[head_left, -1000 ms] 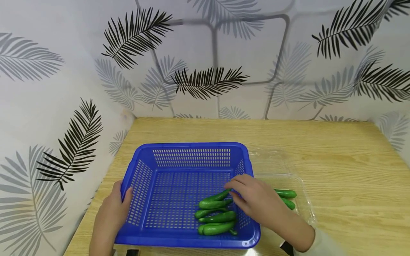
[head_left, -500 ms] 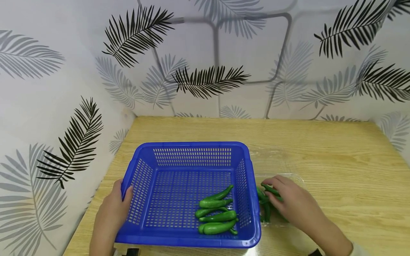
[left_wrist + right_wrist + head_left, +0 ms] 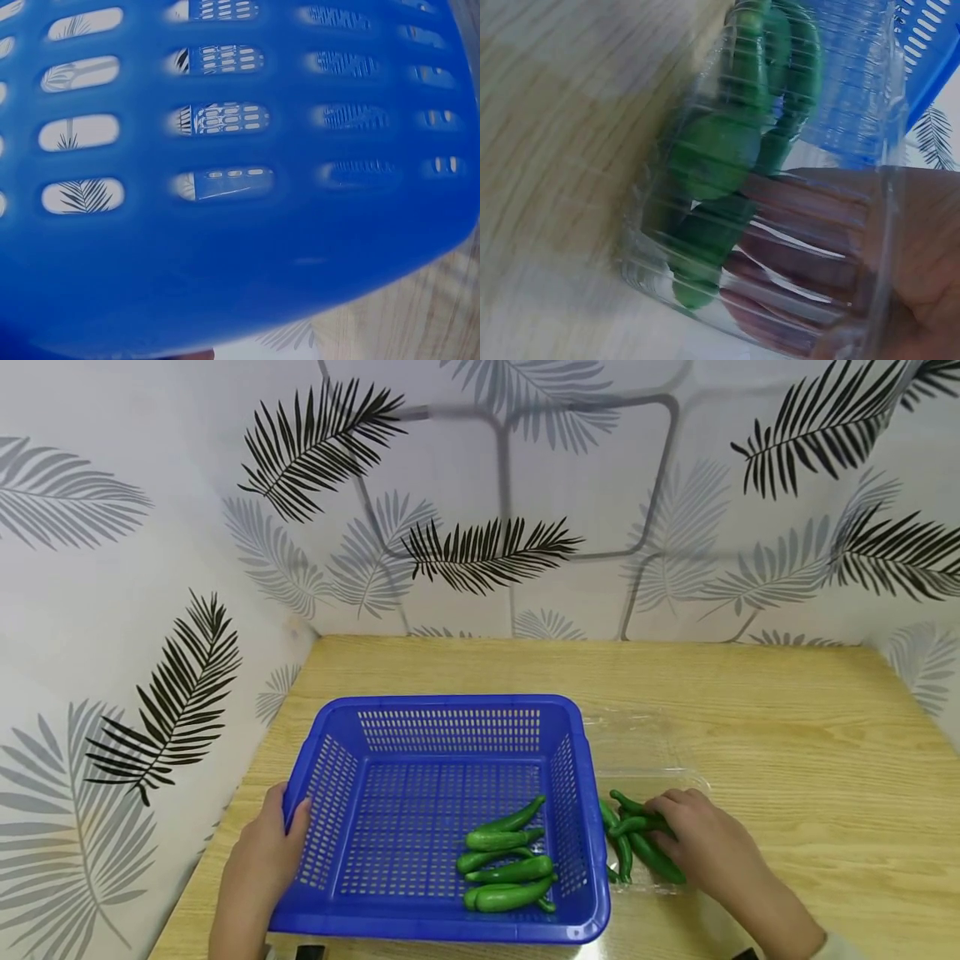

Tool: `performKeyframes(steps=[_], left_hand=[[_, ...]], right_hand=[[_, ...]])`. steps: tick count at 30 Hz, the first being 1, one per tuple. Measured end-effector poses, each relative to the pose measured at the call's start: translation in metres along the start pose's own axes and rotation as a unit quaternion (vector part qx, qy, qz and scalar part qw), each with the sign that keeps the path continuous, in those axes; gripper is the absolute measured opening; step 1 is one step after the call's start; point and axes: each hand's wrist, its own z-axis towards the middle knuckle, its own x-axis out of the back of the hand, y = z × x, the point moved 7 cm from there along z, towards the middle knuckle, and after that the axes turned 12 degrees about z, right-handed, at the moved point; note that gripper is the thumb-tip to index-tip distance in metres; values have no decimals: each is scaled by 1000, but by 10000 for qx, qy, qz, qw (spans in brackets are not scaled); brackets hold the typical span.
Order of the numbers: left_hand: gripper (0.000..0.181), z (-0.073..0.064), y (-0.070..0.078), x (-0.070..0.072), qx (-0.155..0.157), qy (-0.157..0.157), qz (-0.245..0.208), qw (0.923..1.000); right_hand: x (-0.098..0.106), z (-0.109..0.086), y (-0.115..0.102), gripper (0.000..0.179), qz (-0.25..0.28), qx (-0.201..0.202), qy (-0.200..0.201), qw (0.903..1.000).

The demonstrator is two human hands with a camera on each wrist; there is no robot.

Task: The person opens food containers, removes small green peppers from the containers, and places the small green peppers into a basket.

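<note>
My left hand (image 3: 262, 860) grips the left rim of a blue plastic basket (image 3: 442, 927), thumb inside, fingers outside. In the left wrist view the slotted basket wall (image 3: 225, 262) fills most of the frame and hides nearly all of that hand. Several green chili peppers (image 3: 506, 893) lie in the basket's right part. To its right stands a clear plastic box (image 3: 686, 779) with more peppers (image 3: 656, 860). My right hand (image 3: 712, 843) reaches into this box, fingers curled on a green chili pepper (image 3: 637, 823). Through the clear wall, the right wrist view shows the fingers (image 3: 795, 247) against peppers (image 3: 716, 154).
The box's clear lid (image 3: 630, 739) lies folded back behind it. Both containers stand on a light wooden table (image 3: 825, 760). Leaf-patterned wall covering (image 3: 465, 593) rises at the back and left side.
My right hand has gone from the peppers in the basket to the clear box on the right, then shifted slightly right and down among the peppers there. The left hand stays on the rim.
</note>
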Motion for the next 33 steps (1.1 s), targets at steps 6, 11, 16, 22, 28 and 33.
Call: performKeyframes(steps=[6,11,16,22,28,33], left_hand=[[65,-1,-1,-1,7,-12,-22,10000],[64,-1,-2,-2,-1,16,-31,10000],[61,-2,-1,0,-34,95,-35,9999],[62,0,0,1,-46,91,-26,9999],[63,1,0,0,-22,20,-23,10000],[62,0,0,0,18,13,-28,10000]], right_hand=[[-6,1,-2,20,0,276,163,9995],[-4,1,-1,24,69,226,240,9994],[7,3,-3,24,266,39,258,9993],[28,6,-7,22,573,-325,460,9968],[48,6,-31,23,860,137,1144,9896],[53,9,-61,24,977,835,1420,9815]])
